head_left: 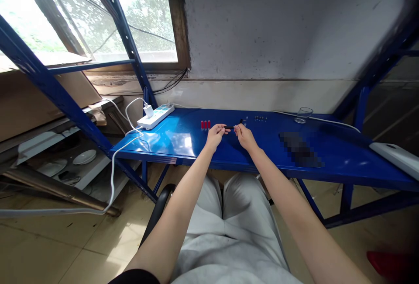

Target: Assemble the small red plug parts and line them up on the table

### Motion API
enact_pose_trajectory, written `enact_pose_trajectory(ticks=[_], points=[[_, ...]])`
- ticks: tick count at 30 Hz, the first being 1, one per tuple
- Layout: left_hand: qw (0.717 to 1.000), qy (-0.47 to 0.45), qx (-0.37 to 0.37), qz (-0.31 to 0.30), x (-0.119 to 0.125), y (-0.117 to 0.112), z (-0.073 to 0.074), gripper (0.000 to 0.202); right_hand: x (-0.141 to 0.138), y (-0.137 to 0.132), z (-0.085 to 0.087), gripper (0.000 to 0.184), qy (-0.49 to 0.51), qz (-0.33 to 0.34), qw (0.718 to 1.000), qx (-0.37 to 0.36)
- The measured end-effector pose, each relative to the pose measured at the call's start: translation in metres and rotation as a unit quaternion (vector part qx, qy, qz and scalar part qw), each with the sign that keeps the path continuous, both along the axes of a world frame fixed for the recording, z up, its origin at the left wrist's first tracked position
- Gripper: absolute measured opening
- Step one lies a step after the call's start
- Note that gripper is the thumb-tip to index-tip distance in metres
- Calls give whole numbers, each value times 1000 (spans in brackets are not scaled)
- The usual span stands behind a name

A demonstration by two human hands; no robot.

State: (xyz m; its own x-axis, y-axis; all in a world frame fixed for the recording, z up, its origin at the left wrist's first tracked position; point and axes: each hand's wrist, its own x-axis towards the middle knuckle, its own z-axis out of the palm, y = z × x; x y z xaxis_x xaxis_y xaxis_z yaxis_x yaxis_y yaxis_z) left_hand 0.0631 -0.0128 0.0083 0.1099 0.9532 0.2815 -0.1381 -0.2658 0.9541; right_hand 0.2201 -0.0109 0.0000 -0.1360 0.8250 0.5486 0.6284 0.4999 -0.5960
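Both my hands reach over the blue metal shelf [183, 140] in front of me. My left hand [216, 134] and my right hand [244, 134] pinch the two ends of a small dark rod-like part [229, 127] held between them just above the surface. Three small red pieces [205, 125] stand in a row just left of my left hand. A row of small dark parts [260, 119] lies behind my right hand.
A white power strip [155, 116] with a plugged-in charger and white cable sits at the shelf's back left. A clear glass bowl [303, 114] stands at the back right. A white device [394, 155] lies at the right edge. Blue rack posts flank the shelf.
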Motion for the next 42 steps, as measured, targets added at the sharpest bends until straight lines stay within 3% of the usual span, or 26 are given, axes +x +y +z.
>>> enact_pose_trajectory(ticks=[34, 42], points=[[999, 13, 3, 30, 0, -4, 3, 12, -3, -4, 3, 36, -2, 12, 1000, 17], [999, -4, -4, 36, 0, 3, -4, 13, -5, -4, 4, 33, 12, 19, 1000, 19]])
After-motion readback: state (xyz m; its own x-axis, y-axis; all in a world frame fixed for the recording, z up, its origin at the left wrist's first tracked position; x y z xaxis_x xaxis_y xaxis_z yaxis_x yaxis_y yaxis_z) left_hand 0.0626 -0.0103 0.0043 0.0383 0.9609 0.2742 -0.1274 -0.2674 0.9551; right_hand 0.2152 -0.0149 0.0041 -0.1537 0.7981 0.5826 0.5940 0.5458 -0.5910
